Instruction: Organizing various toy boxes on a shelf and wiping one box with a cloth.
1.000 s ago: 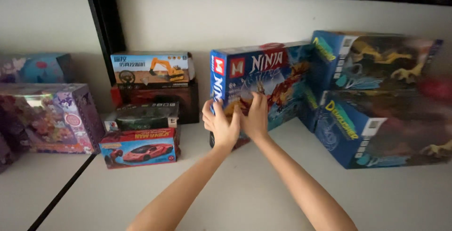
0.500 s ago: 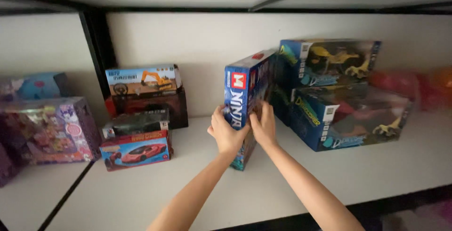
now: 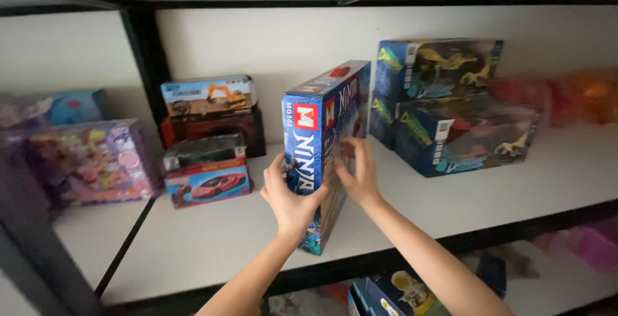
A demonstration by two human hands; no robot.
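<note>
A tall blue toy brick box [image 3: 325,123] with red and white lettering stands upright on the white shelf [image 3: 212,239], its narrow end facing me. My left hand [image 3: 286,197] grips that near end low down. My right hand [image 3: 357,171] presses flat against the box's right face. The box's lower corner reaches the shelf's front edge.
Two stacked blue dinosaur toy boxes [image 3: 450,106] stand right of the box. To the left are a red toy car box [image 3: 207,184], an excavator toy box [image 3: 209,97] on a dark box, and a purple box [image 3: 93,161]. More toys lie on the lower shelf [image 3: 566,271].
The box has turned from facing front to end-on and come forward to the shelf's front edge. Both hands stayed on it, and the camera has pulled back.
</note>
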